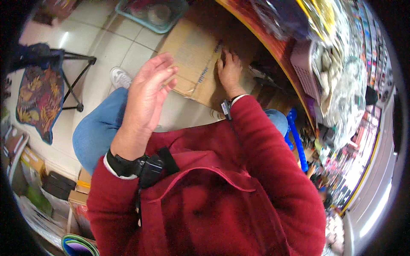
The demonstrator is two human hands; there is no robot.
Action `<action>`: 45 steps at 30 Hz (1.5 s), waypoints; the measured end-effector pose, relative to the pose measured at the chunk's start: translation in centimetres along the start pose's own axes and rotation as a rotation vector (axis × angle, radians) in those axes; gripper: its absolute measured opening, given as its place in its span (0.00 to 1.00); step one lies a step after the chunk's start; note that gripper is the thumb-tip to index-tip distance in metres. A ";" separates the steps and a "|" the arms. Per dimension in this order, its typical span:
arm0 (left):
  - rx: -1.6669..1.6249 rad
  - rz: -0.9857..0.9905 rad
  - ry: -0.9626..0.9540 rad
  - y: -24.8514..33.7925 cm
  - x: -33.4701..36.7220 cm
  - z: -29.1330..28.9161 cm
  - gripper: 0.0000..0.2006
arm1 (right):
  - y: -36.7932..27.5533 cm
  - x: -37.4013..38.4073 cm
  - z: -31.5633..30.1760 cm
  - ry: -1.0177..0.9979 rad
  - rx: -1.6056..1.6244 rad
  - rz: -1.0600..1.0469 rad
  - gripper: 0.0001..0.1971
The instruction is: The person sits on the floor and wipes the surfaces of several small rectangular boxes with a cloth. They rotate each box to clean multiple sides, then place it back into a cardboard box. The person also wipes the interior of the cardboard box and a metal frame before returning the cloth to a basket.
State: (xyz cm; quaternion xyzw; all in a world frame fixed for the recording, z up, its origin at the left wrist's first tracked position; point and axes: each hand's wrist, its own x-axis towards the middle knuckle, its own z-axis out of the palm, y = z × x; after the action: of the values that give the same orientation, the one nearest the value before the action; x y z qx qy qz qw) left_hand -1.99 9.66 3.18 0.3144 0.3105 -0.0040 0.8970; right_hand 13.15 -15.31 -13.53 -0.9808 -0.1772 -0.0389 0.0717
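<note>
A closed-looking cardboard box (183, 51) with a strip of printed tape along its top lies on the floor in front of me, partly under the wooden shelf edge. My right hand (230, 70) rests on the right part of its top, fingers stretched forward and apart, holding nothing. Raised above the box's left side is my left hand (151, 89), its fingers extended and slightly curved, with nothing seen in them. A black strapped device (150, 170) sits at my left wrist, and another strap (226, 109) at the right.
A light-blue plastic basket (160, 29) stands beyond the box. Left is a folding chair (40, 96) with patterned fabric. On the right, a shelf edge (273, 55) carries plastic-wrapped goods and a pink basket (304, 70); a blue plastic object (297, 138) stands below. Cartons (79, 200) line the lower left.
</note>
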 end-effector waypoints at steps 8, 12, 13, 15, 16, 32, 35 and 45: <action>0.107 -0.066 -0.047 -3.3 1.2 2.7 0.22 | 4.8 -3.7 -1.3 -0.068 0.129 0.080 0.24; 0.160 -0.067 -0.046 -4.3 2.3 3.2 0.26 | 4.8 -3.3 -1.3 -0.074 0.187 0.082 0.24; 0.162 -0.085 -0.015 -4.4 2.5 3.2 0.26 | 4.7 -3.2 -1.3 -0.086 0.179 0.093 0.24; 0.163 -0.073 0.006 -4.4 2.7 3.3 0.24 | 4.5 -3.0 -1.2 -0.131 0.150 0.115 0.23; 0.175 -0.083 0.031 -4.3 2.8 3.3 0.23 | 4.5 -2.9 -1.2 -0.106 0.185 0.114 0.23; 0.353 0.036 0.593 -7.6 7.1 -3.6 0.33 | 8.5 -4.8 3.5 -0.063 0.716 0.705 0.29; 0.314 -0.123 0.570 -9.4 7.1 -5.8 0.32 | 7.8 -6.4 2.8 -0.193 0.841 0.777 0.30; 0.131 -0.185 0.337 -12.7 7.2 -4.6 0.20 | 7.5 -6.6 1.2 -0.062 0.554 0.433 0.30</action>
State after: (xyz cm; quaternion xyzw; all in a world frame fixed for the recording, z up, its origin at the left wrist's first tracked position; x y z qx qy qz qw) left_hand -1.24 3.45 -10.77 0.3385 0.4828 -0.0538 0.8058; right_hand 9.67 -24.34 -16.35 -0.9397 0.0288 0.0565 0.3362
